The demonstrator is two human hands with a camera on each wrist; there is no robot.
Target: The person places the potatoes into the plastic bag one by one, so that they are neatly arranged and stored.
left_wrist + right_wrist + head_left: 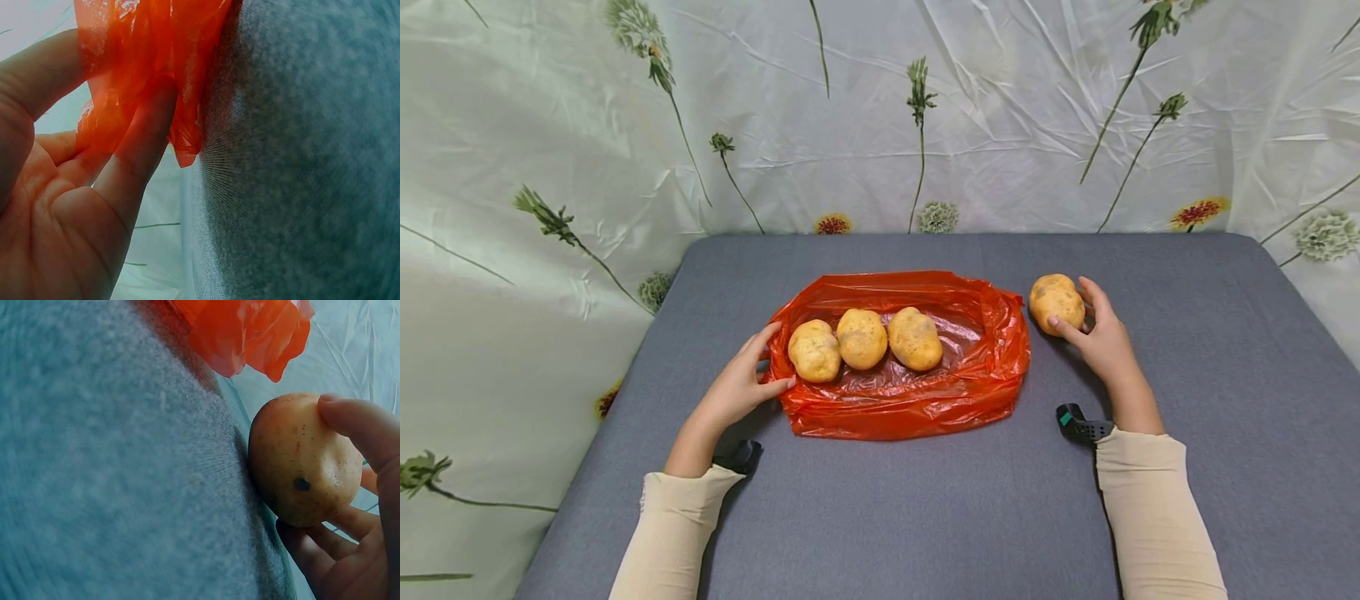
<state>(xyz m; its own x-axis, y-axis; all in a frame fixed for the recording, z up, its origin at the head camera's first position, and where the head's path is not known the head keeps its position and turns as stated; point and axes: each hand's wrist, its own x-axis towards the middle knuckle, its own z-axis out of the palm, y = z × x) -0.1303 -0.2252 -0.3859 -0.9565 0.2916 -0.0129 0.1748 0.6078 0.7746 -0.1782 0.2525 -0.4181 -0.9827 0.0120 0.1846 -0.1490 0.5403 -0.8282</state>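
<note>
A red plastic bag lies on its side-to-side length on the grey surface, its mouth spread open upward. Inside it, three potatoes sit in a row: a left one, a middle one and a right one. My left hand holds the bag's left end, thumb and fingers around the thin film. To the right of the bag, my right hand grips another potato between thumb and fingers. In the right wrist view this potato shows a dark spot and appears to touch the surface.
The padded grey surface extends under both forearms. Behind it and to the left hangs a pale flower-print cloth. Each wrist carries a black device, one on the left and one on the right.
</note>
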